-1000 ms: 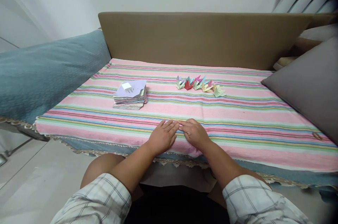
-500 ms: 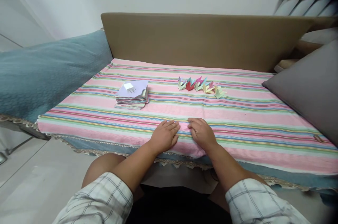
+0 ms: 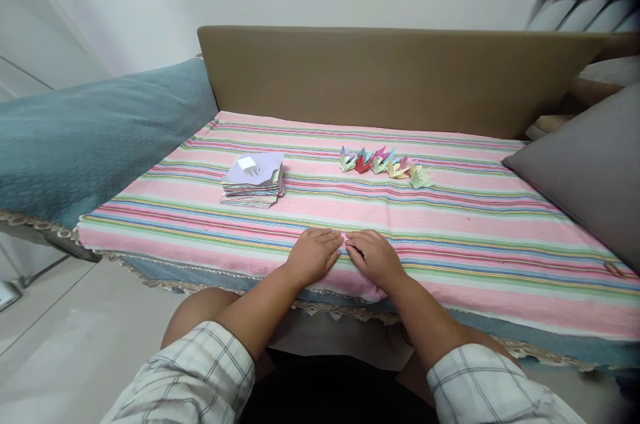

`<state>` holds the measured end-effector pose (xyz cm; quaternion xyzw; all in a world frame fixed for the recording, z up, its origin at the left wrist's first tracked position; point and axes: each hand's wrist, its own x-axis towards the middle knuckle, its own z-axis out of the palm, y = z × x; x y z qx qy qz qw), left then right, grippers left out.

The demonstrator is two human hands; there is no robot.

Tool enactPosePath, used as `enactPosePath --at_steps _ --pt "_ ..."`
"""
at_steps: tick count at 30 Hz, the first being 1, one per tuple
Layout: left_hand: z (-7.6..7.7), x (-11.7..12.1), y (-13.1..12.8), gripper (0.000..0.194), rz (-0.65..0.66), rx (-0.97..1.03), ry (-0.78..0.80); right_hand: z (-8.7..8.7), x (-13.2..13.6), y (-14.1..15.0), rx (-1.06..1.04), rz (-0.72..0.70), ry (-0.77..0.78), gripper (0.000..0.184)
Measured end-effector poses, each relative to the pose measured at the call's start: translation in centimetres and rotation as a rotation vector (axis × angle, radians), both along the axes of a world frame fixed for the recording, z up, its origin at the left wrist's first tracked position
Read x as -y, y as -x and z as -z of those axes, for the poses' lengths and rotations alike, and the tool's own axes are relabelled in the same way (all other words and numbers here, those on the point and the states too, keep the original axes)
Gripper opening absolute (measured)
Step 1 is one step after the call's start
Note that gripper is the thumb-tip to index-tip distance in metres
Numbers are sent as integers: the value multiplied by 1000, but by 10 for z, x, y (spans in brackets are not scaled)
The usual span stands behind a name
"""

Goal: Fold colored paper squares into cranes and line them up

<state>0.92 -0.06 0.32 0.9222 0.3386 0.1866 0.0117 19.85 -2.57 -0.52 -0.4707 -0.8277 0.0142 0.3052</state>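
Note:
My left hand (image 3: 314, 256) and my right hand (image 3: 376, 257) meet over the near part of a striped cloth (image 3: 450, 211). A sliver of pink paper (image 3: 344, 237) shows between their fingertips; most of it is hidden beneath the fingers. The fingers of my left hand lie close together over the paper, with the thumb alongside. On the other side, my right hand has its fingers bent and closed down at the paper. Farther back stand several folded paper cranes (image 3: 381, 163) in mixed colours. To the left sits a stack of paper sheets (image 3: 254, 189).
A small white block (image 3: 247, 165) rests on the stack. A brown backboard (image 3: 390, 77) runs along the far side. There is a teal padded armrest (image 3: 110, 131) at left and a grey cushion (image 3: 595, 171) at right. A small brownish item (image 3: 614, 269) lies near the cushion.
My right hand has moved left, closing most of the gap to my left hand and covering more of the pink paper. The view has shifted slightly.

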Motion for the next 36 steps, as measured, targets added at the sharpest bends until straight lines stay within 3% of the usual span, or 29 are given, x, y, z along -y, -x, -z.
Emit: enactPosePath --at_steps 5,10,18,26,36 --pt "-3 -6 -3 23 -60 40 27 -3 -2 2 -11 32 31 18" --pt "-3 -14 -3 15 -38 81 39 -4 -4 2 -29 44 48 14" --pt "-3 -15 -4 17 -25 91 24 -1 -16 8 -115 165 114 18" --pt "-1 -11 -4 18 -86 134 30 2 -23 17 -53 278 163 17" --pt "1 -14 -5 15 -252 225 132 -3 -19 22 -146 295 197 12"
